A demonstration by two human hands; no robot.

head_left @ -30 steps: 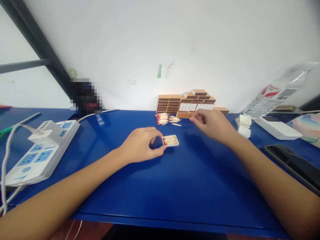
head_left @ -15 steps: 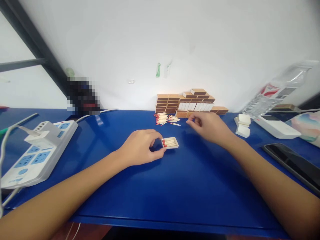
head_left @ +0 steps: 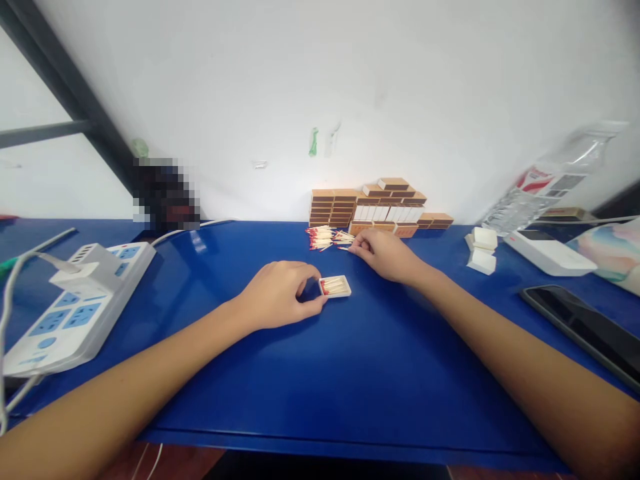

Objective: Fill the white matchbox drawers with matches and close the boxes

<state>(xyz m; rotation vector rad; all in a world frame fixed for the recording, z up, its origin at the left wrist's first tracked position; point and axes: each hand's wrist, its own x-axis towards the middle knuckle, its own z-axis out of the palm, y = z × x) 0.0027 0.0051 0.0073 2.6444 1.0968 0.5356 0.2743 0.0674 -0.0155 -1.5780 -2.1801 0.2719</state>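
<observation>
A small white tray (head_left: 347, 291) is being held at its left end by the left hand (head_left: 280, 293), whose thumb and fingers are being curved around it in a partly open pinch. Red-tipped matches (head_left: 334, 287) are being contained in the tray, which is being supported by the blue table (head_left: 300, 393) near the middle of the scene.

On the far side, a loose pile of matches (head_left: 320, 237) is being approached at its right edge by the right hand (head_left: 387, 257). The fingertips are being drawn together beside the nearest stick; whether a match is being gripped cannot be told.

Behind the pile, stacked matchboxes (head_left: 333, 207) are being backed by the white wall (head_left: 240, 87). On the right, a bottle (head_left: 543, 179), white blocks (head_left: 483, 260) and a phone (head_left: 580, 327) are being seen; on the left, a plug (head_left: 85, 275) is being held by a power strip (head_left: 55, 340).
</observation>
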